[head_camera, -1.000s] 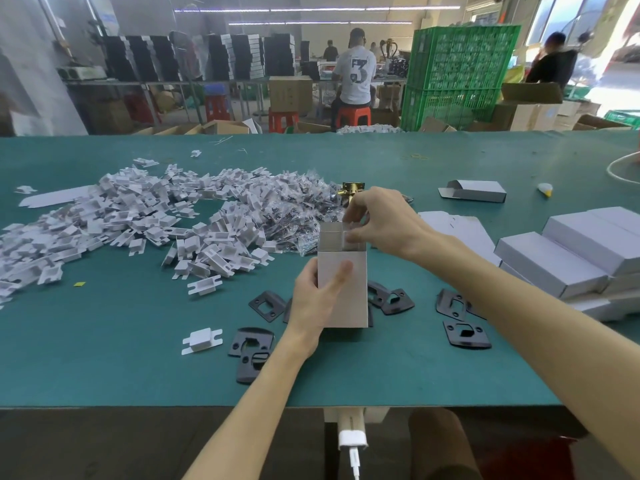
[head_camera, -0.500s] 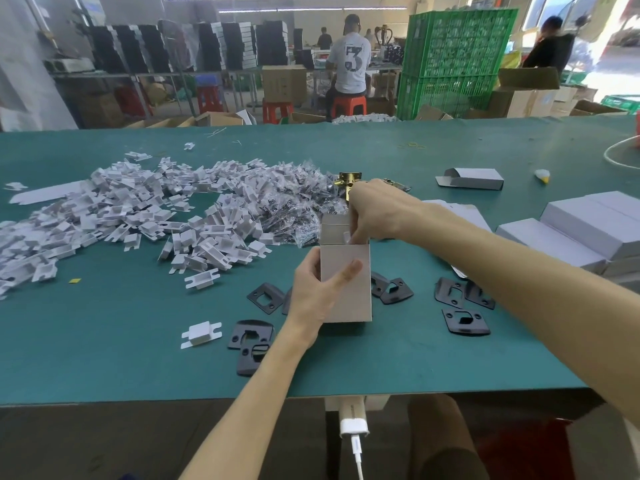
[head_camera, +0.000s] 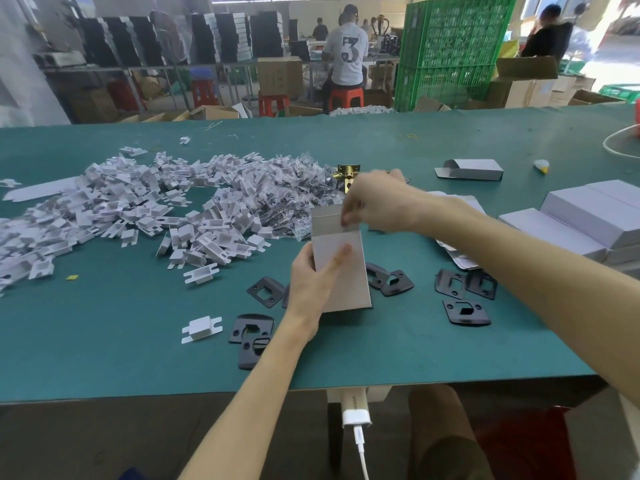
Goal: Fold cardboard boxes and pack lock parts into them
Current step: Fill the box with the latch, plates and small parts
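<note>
A small white cardboard box [head_camera: 349, 282] stands upright on the green table [head_camera: 104, 341]. My left hand [head_camera: 313, 282] grips its left side, thumb across the front. My right hand [head_camera: 374, 206] is at the box's top, fingers curled on the raised top flap [head_camera: 325, 220]. Black lock strike plates [head_camera: 464, 311] lie around the box. A brass latch part [head_camera: 348, 176] shows just behind my right hand.
A big heap of white cardboard inserts [head_camera: 121, 216] and bagged screws [head_camera: 294, 202] covers the left half. Finished white boxes [head_camera: 585, 223] are stacked at right, an open box [head_camera: 471, 169] behind. One loose insert [head_camera: 201, 329] lies near the front. People work beyond the table.
My right hand has stayed at the box top and shifted slightly, working the flap. My left hand keeps its hold; the box has barely moved.
</note>
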Tool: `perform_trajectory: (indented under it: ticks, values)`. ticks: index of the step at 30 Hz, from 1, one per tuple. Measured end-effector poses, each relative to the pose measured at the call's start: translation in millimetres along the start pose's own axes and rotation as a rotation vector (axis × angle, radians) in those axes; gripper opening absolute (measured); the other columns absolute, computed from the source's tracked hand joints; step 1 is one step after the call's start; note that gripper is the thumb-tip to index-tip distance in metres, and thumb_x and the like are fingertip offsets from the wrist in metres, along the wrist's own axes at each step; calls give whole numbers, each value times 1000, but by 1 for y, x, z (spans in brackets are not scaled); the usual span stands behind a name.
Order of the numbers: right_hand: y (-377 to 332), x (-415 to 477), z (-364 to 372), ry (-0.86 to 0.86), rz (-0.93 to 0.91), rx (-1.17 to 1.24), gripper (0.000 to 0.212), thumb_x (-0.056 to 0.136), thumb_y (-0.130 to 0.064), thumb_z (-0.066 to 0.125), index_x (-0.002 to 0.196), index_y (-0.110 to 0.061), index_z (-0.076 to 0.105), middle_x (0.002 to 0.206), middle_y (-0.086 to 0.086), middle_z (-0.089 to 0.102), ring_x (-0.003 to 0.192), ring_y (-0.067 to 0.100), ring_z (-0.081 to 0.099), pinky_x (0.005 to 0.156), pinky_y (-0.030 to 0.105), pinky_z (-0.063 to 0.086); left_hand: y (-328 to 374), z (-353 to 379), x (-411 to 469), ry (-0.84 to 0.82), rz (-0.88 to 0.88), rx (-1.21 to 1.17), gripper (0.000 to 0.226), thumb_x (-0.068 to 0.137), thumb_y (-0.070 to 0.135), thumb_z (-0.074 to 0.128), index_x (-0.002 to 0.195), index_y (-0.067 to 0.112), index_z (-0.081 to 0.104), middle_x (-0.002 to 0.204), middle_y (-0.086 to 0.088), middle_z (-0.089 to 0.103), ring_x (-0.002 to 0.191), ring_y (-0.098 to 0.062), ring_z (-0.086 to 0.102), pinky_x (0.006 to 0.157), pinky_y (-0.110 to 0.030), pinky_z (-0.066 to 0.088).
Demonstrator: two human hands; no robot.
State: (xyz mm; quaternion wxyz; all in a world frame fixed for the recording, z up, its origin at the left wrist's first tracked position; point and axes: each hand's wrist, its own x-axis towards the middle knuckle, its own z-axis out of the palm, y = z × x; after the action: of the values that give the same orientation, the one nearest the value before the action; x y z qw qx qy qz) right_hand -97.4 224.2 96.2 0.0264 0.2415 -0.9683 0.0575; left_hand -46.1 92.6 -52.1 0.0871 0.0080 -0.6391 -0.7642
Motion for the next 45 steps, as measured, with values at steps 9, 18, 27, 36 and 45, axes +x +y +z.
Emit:
perform_trajectory:
  ticks: [9, 18, 27, 36, 45]
  values:
    - [30, -16, 24, 32, 129, 251, 29, 87, -20, 80, 112, -6, 72, 104, 8, 73, 92, 22, 68, 88, 33, 55, 1, -4, 7, 185, -90, -172, 44, 88, 52, 71, 116, 18, 66, 97, 3, 77, 82, -11, 74, 68, -30, 62]
    - [36, -27, 91, -130, 265, 235, 37, 84, -24, 82, 113, -5, 68, 114, 15, 69, 104, 31, 63, 89, 41, 54, -1, -4, 9, 214, -111, -198, 44, 103, 49, 57, 130, 14, 60, 103, -3, 71, 83, -11, 72, 67, -29, 61]
    - [46, -32, 94, -100, 310, 375, 38, 85, -25, 82, 116, -6, 71, 114, 14, 69, 107, 29, 63, 85, 29, 47, 0, -3, 9, 199, -112, -173, 45, 103, 51, 57, 127, 14, 61, 99, -2, 71, 79, -9, 73, 65, -27, 59]
    - [51, -38, 95, 85, 345, 459, 39, 87, -23, 77, 115, -18, 51, 96, 10, 62, 81, 27, 63, 75, 39, 52, -1, -3, 8, 186, -99, -163, 39, 103, 51, 57, 122, 17, 63, 101, -2, 72, 84, -12, 73, 68, -29, 61]
    - [53, -47, 90, -38, 199, 312, 39, 93, -32, 72, 121, -6, 68, 114, 10, 71, 106, 27, 65, 98, 41, 51, 0, -3, 8, 178, -83, -151, 47, 102, 52, 56, 129, 15, 61, 107, -4, 71, 93, -17, 72, 74, -33, 62]
